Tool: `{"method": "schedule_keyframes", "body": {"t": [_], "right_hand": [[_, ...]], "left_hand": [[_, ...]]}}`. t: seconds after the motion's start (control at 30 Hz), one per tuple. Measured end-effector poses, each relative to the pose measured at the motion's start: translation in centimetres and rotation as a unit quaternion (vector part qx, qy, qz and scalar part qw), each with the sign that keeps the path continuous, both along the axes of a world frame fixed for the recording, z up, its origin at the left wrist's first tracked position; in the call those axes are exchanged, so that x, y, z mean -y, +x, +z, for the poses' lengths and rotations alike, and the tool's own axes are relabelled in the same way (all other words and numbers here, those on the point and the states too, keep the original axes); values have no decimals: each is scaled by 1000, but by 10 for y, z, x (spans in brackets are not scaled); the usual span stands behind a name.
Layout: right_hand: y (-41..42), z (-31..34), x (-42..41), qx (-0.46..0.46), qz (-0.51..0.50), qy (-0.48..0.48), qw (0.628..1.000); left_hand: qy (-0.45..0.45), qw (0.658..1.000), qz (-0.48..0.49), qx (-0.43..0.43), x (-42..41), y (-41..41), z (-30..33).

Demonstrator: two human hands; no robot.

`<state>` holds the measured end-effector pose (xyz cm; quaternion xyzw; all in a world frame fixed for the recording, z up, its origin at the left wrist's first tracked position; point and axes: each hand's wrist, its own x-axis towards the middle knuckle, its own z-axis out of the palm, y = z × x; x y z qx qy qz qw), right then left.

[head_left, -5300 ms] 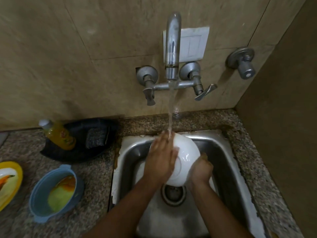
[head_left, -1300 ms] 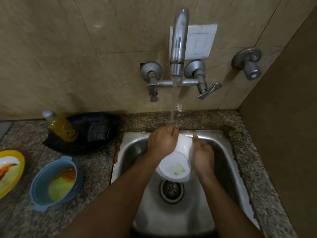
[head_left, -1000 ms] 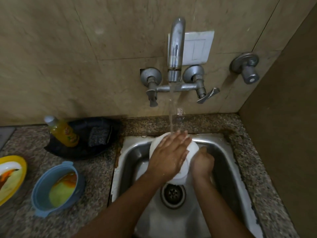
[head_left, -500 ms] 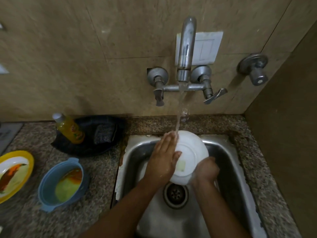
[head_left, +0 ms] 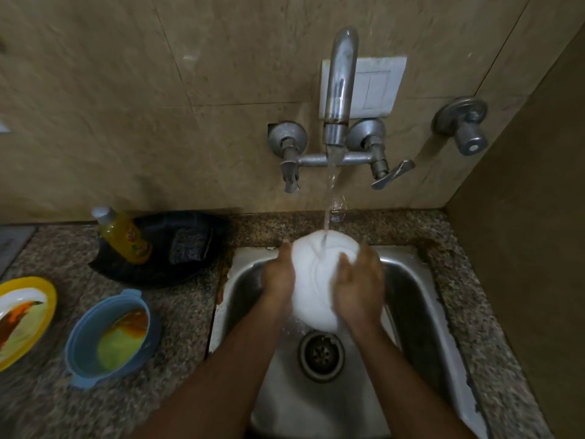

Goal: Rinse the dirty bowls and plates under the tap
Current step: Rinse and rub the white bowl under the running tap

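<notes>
2 dirty dishes on the counter at left: yellow plate, then blue bowl. soap bottle leans in a black tray behind. over the sink, my left hand cups the white bowl, upside down under the tap stream. my right hand lies on it, fingers flat.

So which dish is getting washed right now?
The white bowl, held under the tap over the sink. The blue bowl and yellow plate wait, still dirty, on the counter.
</notes>
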<state>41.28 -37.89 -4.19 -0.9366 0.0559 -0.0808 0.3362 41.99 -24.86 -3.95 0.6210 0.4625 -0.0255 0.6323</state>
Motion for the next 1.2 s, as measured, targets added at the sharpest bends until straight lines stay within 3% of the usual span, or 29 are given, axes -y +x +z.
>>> {"method": "schedule_keyframes", "body": {"t": [0.07, 0.13, 0.17, 0.3, 0.43, 0.57, 0.7, 0.83, 0.97, 1.13, 1.2], "right_hand": [[-14, 8, -13, 52, 177, -115, 976], [-33, 2, -8, 55, 323, -145, 934], [-35, -3, -3, 37, 346, -131, 928], [-3, 2, -14, 9, 260, -130, 957], [-25, 0, -9, 32, 405, -145, 902], [-4, 3, -8, 22, 314, -126, 941], [-22, 5, -2, 48, 401, -119, 907], [-12, 2, 11, 20, 316, -120, 941], [-27, 10, 6, 46, 402, -107, 908], [-3, 2, 29, 15, 294, -91, 951], [2, -3, 31, 18, 235, 14, 972]], "left_hand": [[-5, 999, 39, 2, -8, 2, 6], [-15, 997, 72, 11, -19, 3, 10], [-12, 997, 81, 14, -22, 2, 9], [20, 999, 37, -21, -17, -5, 4], [2, 996, 94, 5, -27, -5, 8], [17, 995, 101, 11, -23, -1, 12], [-24, 994, 102, 21, -23, 4, 19], [-10, 998, 65, 19, -13, -6, 14], [-42, 993, 107, 14, -8, 0, 22], [-67, 990, 121, -2, 1, -3, 8], [-129, 987, 99, 15, 4, 0, 17]]}}
